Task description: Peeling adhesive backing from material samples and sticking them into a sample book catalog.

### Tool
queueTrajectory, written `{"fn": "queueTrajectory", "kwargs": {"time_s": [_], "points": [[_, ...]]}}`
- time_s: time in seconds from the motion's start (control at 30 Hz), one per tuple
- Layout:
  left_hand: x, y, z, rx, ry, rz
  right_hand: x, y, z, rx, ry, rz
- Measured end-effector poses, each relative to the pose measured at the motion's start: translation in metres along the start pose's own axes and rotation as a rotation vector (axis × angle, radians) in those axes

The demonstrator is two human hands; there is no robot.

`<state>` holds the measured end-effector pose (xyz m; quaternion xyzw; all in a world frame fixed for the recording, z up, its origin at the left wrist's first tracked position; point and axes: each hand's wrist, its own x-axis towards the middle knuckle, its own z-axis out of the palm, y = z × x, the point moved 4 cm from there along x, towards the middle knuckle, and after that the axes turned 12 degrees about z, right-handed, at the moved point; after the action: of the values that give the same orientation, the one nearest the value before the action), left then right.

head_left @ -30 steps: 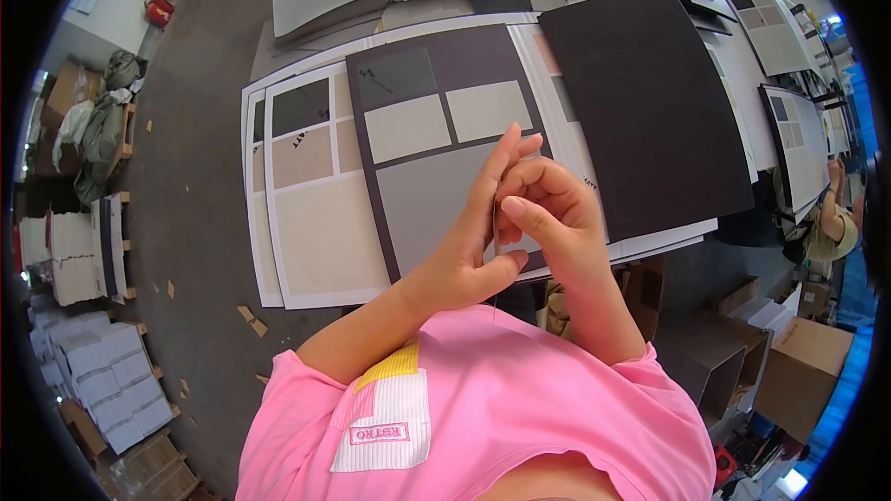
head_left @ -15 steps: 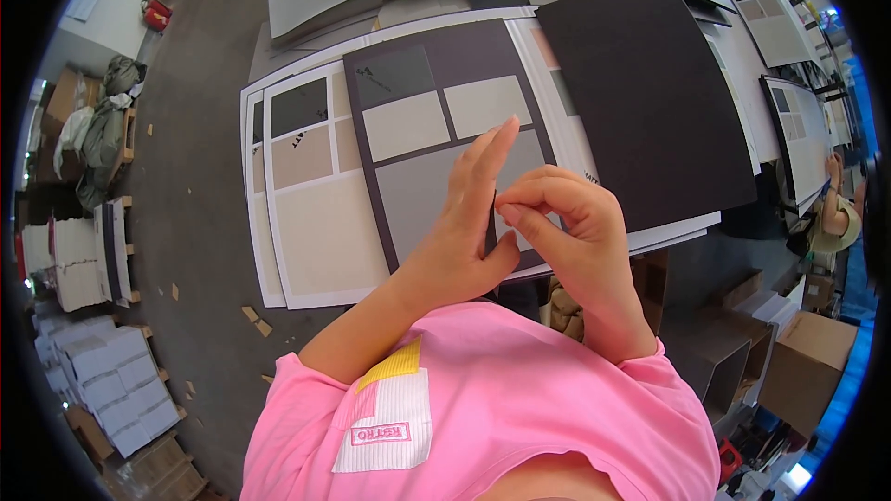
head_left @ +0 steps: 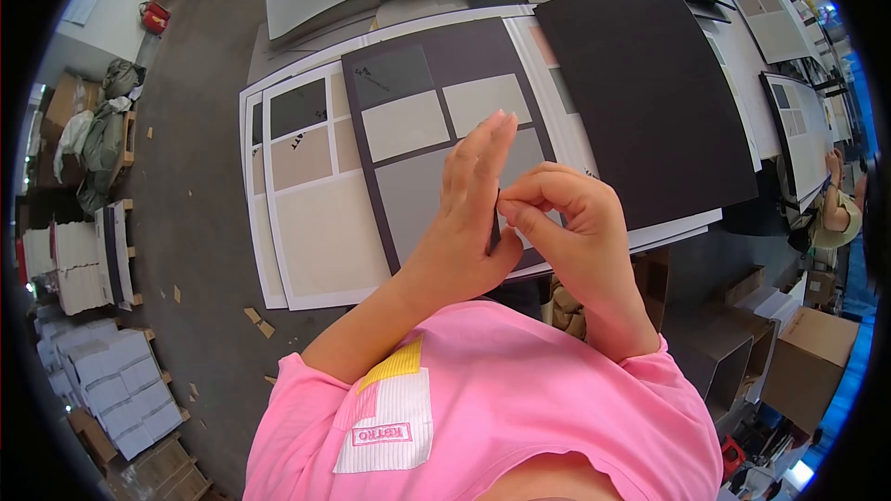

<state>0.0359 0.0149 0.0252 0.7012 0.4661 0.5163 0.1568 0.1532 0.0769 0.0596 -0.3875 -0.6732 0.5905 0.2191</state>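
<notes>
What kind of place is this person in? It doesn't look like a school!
Probably a workshop or small factory: there's a dark board with grey panels under the hands, piled white bundles on the floor at the left, and a big cardboard box at the right.

Workshop; swatch boards (head_left: 399,213), cardboard boxes (head_left: 817,353), pallets (head_left: 127,141)

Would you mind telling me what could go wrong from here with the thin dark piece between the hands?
The right hand seems to have only a narrow pinch on the thin dark piece beside the flat left hand, so it might slip. If dropped, it could mark the grey swatch on the dark-framed sample board below. The right hand appears near the black board, which it might nudge.
</notes>
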Motion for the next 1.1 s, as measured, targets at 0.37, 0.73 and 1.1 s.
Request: {"fn": "queueTrajectory", "kwargs": {"time_s": [0.37,0.73,1.1], "points": [[0.001,-0.001,0.001,0.047,0.037,-0.009,0.002,0.002,0.001,0.048,-0.008,0.047],[-0.004,-0.009,0.003,-0.371,0.045,-0.113,0.011,0.010,0.007,0.419,-0.179,0.133],[0.000,0.001,0.009,-0.980,0.135,-0.114,0.009,0.010,0.019,0.362,-0.030,-0.016]]}}
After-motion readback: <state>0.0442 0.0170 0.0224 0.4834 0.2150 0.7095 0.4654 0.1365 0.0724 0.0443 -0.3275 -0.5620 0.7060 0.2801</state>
